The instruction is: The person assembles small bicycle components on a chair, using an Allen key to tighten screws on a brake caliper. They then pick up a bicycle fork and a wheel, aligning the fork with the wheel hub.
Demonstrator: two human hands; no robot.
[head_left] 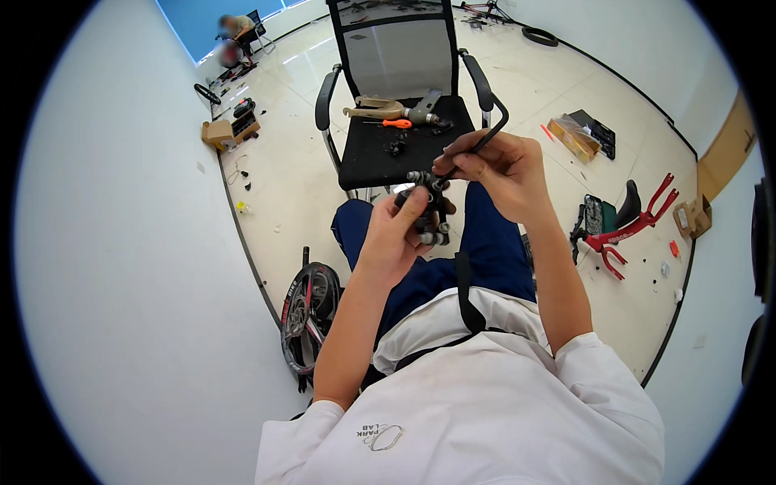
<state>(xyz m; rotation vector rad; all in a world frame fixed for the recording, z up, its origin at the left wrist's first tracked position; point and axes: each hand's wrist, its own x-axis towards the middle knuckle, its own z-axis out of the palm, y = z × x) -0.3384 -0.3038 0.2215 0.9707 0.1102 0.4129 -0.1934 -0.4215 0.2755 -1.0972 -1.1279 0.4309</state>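
My left hand (pixel 390 234) is closed around a small black metal part (pixel 428 226) with silver bolt ends, possibly a bicycle component; its exact kind is unclear. Above my lap, my right hand (pixel 511 171) pinches a black L-shaped hex key (pixel 500 125). The key's bent end points up and away, while its lower end reaches a bolt on the part's upper side. Fingers partly hide where the two meet. Just beyond, an office chair (pixel 356 166) bears a beige fork-shaped part (pixel 380 107), an orange-handled screwdriver (pixel 396 124) and small black pieces (pixel 396 145).
On the right floor lie a red bicycle frame (pixel 638 226), a green case (pixel 596 217) and cardboard boxes (pixel 693 217). A wheel (pixel 307 303) rests by the left wall. Another open box (pixel 218 133) stands farther off; a person (pixel 238 32) sits at the far left.
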